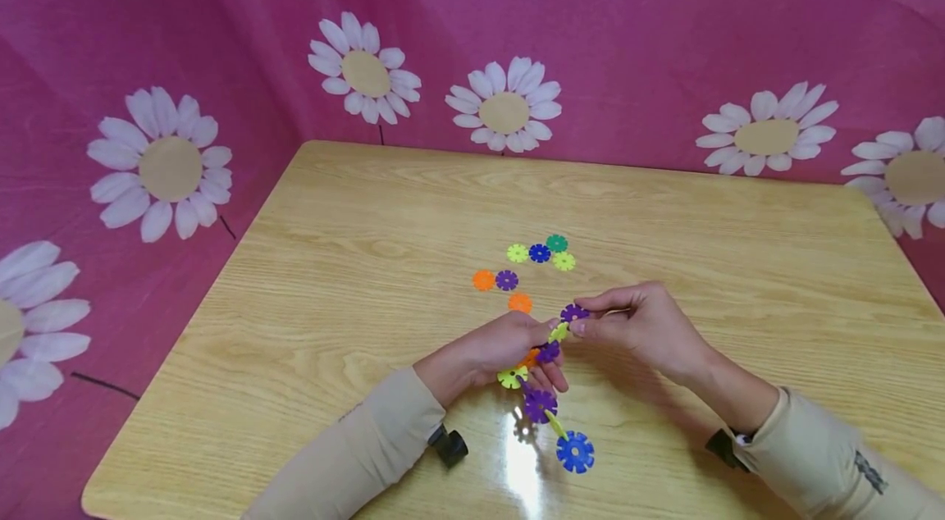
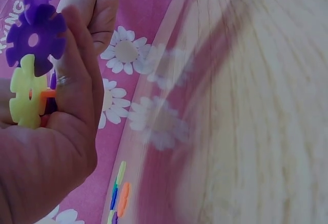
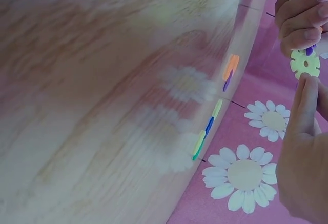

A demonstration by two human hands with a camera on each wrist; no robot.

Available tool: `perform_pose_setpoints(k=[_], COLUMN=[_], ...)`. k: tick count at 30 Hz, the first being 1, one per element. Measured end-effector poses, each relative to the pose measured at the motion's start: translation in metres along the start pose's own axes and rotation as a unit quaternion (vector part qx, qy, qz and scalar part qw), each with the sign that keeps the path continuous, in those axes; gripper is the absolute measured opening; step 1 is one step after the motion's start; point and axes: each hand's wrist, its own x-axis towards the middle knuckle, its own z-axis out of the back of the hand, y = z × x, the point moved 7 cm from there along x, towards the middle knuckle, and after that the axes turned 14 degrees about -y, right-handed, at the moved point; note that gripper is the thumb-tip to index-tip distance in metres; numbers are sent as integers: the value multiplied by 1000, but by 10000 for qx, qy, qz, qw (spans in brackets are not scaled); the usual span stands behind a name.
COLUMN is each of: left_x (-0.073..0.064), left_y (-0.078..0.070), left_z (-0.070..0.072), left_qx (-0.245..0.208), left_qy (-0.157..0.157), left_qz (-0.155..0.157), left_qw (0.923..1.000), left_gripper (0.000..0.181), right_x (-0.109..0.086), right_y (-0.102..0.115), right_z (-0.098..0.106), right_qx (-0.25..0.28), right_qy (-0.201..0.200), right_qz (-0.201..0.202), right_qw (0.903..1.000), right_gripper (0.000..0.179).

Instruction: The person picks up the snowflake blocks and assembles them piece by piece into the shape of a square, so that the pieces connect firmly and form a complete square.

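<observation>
A chain of notched plastic discs runs between my hands in the head view, ending low in a blue disc (image 1: 575, 452). My left hand (image 1: 504, 346) grips its middle, around orange and purple pieces. In the left wrist view, a yellow disc (image 2: 25, 93) and a larger-looking purple disc (image 2: 36, 37) stick out beside the left fingers. My right hand (image 1: 653, 331) pinches the chain's upper end, where a purple disc (image 1: 574, 312) meets a yellow one (image 1: 559, 332). The right wrist view has that yellow disc (image 3: 306, 62) between both hands; the right fingertips partly hide the joint.
Loose discs lie on the wooden table (image 1: 332, 257) beyond my hands: orange (image 1: 483, 280), purple (image 1: 506, 280), another orange (image 1: 520, 303), blue (image 1: 540, 253), green (image 1: 557, 244) and two yellow. A pink cloth (image 1: 627, 28) with white flowers hangs behind the table.
</observation>
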Motion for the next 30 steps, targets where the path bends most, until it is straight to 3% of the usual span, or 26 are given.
perform_pose_setpoints(k=[4,11,24,30], left_x=[1,1,2,8], left_y=[0,5,-2,-3], left_z=[-1,-3,0,1], left_qx=[64,104,485,218], left_qy=[84,96,60,73], left_qz=[-79,-54,-283,-393], left_qw=[9999,9999,9984,9990], left_gripper=[44,41,48,54], right_x=[-2,-7,-7,-1], right_y=[0,-7,-6,-8], right_z=[0,-3,-5,-1], right_qx=[8,425,431,655], right_qy=[-66,-177,-193,-136], right_qz=[99,-81,-35,-241], right_qw=[9999,9989,9989,9975], right_gripper=[34,35,34,37])
